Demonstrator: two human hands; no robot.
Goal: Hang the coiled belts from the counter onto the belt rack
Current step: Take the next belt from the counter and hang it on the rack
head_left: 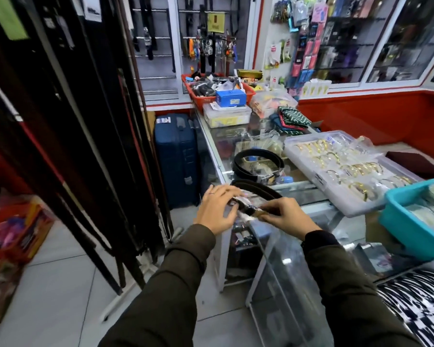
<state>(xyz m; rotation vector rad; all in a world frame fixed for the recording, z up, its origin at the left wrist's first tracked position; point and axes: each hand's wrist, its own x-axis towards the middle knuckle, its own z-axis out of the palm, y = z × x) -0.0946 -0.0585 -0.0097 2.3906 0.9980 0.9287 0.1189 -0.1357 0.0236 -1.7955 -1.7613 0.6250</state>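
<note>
near the centre of the frame both hands met over the near corner of the glass counter (211, 144). the left hand (217, 209) was half open, fingers spread and curved over the buckle end of a dark belt (258, 190), with a ring on one finger. the right hand (286, 212) pinched the same belt end, which seemed wrapped in crinkled clear plastic, between thumb and fingers. the picture was blurred there, so i could not tell whether the left hand truly gripped the belt or only touched it. the belt's loop curved away behind the hands, just above the counter edge. a second coiled belt (257, 164) lay flat on the glass a little higher in the frame, apart from the hands. the belt rack (90, 136), hung thick with long dark belts, filled the left side of the frame. to the right of the coiled belt sat a clear tray of gold bangles (348, 171), and a teal bin (411, 221) stood at the right edge. a blue suitcase (176, 159) stood on the floor beside the counter, centre left.
</note>
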